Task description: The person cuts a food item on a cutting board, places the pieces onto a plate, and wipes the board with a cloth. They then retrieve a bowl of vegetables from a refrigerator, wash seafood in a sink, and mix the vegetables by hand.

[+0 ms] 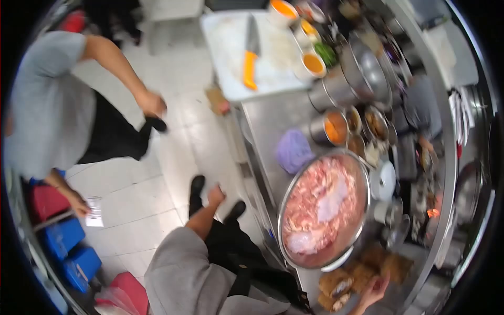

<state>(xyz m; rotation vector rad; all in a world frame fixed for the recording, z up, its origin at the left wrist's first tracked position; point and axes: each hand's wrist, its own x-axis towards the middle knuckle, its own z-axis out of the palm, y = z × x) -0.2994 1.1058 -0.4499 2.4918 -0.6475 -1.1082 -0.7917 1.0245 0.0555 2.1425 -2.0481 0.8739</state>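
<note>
My left hand hangs over the tiled floor beside the counter, its fingers curled in and nothing showing in them. At the lower right, my right hand lies at the edge of several browned, block-shaped food pieces, fingers partly spread. Some of these pieces show pale filling. Just beyond them stands a large round metal basin heaped with raw pink meat, with bigger pale pieces on top. A purple bundle, like a cloth or bag, sits against the basin's far side.
On a white cutting board lies a knife with an orange handle. Metal containers and bowls of orange sauce line the counter. Another person stands at left, holding a paper slip. Blue bins stand below.
</note>
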